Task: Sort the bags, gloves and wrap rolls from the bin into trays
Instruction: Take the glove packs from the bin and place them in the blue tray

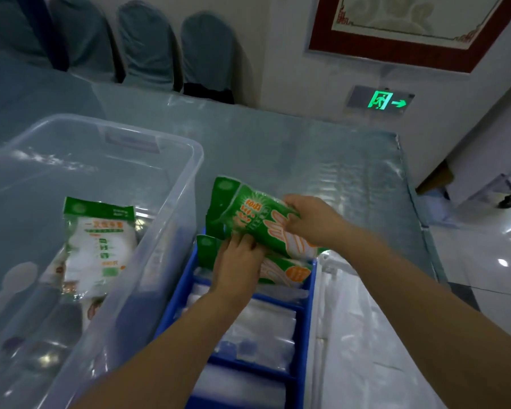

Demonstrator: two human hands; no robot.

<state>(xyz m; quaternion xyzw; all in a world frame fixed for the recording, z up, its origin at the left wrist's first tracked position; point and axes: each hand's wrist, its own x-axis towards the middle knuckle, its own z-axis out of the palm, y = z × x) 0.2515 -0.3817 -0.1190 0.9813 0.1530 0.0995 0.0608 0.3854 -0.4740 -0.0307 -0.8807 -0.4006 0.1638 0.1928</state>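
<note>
Both my hands hold a green glove packet point(242, 211) over the far compartment of the blue divided tray point(307, 314). My right hand point(313, 219) grips the packet's right side, and my left hand point(239, 261) grips its lower edge. A second green glove packet point(286, 271) lies in that compartment underneath. Nearer compartments hold clear plastic bags point(263, 329). In the clear bin point(171, 219) on the left lies a white and green packet point(99, 246) on top of other items that are blurred.
The bin and tray stand on a table under a shiny plastic cover point(322, 160). A white tray point(331, 264) adjoins the blue tray on the right. Covered chairs point(207, 51) line the far edge. The table's right edge drops to a tiled floor point(484, 261).
</note>
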